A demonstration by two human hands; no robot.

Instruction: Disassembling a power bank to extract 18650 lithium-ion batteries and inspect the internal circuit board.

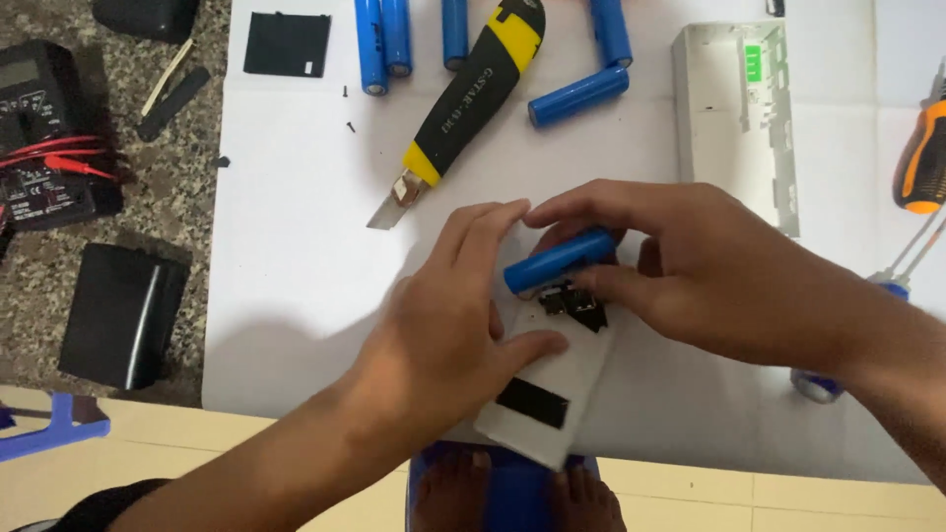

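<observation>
Head view: a blue cylindrical cell (560, 259) is pinched between the thumb and fingers of the right hand (709, 271), just above the open end of a white rectangular case (552, 394). The case is pressed down on the white sheet (286, 246) by the left hand (443, 335), its fingers laid over the case's left edge and its thumb across the top. A yellow-and-black utility knife (471, 99) is seen behind the hands, with loose blue cells (579, 96) around it. A white tray (734, 118) lies at the right.
</observation>
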